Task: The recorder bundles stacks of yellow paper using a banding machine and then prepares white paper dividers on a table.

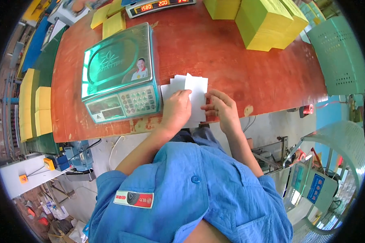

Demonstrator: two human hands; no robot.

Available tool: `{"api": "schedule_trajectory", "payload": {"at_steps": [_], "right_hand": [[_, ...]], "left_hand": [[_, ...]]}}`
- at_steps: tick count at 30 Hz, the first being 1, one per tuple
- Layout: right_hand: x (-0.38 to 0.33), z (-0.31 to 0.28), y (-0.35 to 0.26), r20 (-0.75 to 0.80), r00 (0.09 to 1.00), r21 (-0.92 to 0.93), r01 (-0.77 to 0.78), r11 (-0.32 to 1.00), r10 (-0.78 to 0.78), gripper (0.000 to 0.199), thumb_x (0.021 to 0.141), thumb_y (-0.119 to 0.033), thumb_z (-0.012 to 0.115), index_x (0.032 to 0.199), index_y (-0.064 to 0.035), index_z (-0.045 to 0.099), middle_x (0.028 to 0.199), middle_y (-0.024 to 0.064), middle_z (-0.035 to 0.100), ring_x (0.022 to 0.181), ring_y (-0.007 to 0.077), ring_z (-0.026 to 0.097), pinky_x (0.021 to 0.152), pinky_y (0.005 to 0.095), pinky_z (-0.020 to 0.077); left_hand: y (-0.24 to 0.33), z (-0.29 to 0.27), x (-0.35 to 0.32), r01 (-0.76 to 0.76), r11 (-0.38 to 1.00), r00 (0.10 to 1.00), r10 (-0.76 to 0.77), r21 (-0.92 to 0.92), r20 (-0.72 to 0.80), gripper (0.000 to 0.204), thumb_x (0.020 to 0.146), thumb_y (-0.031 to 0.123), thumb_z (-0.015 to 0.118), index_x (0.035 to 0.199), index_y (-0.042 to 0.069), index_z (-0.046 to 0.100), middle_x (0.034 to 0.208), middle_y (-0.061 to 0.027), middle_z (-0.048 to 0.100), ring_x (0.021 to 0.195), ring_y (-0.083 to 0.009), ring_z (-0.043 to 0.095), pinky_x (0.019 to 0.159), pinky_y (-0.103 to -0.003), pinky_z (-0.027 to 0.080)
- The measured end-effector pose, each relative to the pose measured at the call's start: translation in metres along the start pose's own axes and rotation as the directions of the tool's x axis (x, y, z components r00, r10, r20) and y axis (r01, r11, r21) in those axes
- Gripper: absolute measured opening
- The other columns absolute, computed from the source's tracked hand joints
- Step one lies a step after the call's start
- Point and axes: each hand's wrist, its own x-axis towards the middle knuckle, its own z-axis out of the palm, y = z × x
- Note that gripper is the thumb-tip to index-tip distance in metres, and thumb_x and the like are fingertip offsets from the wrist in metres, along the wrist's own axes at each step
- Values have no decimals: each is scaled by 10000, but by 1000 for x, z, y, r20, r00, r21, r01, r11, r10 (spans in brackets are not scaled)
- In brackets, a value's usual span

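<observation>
A loose stack of white paper sheets (197, 96) lies at the near edge of the red table, its sheets fanned unevenly. My left hand (177, 109) is closed on the stack from the left, thumb and fingertips on the top sheet. At the stack's right edge is my right hand (223, 108), its fingers bent and apart; I cannot tell whether they touch the paper. Just left of the stack stands a counting scale (117, 73) with a flat, film-covered pan, a keypad and a display.
On the red table (207, 48), tall yellow paper stacks (261, 24) stand at the far right. Smaller yellow stacks (113, 25) lie at the far left, beside a second scale (162, 5) with lit red digits. A green perforated chair back (338, 56) is at the right.
</observation>
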Motion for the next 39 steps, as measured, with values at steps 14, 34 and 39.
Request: {"api": "schedule_trajectory", "payload": {"at_steps": [14,34,39], "right_hand": [[-15,-4,7,-31,999,115,-26,993,30,392,956,-141,503,1297,50,533,1055,127,679,652,140,624,552,246,471],[-2,18,25,67,992,-211,118,970,-106,296,962,-68,501,1212,42,615,994,80,665,853,117,621,747,273,525],[-3,16,24,80,991,-190,122,974,-108,307,962,-68,494,1223,54,601,1026,84,660,880,139,625,772,285,530]], "left_hand": [[-10,-6,15,363,871,903,-242,-329,355,186,855,181,729,942,26,674,904,-75,646,792,-149,574,718,-295,466],[-13,-9,12,451,729,870,-232,-514,434,304,853,270,758,997,41,619,893,-53,651,829,-118,590,727,-281,489],[-16,-9,10,484,685,856,-241,-544,458,296,864,253,749,1019,39,617,919,-42,640,846,-110,584,738,-277,486]]}}
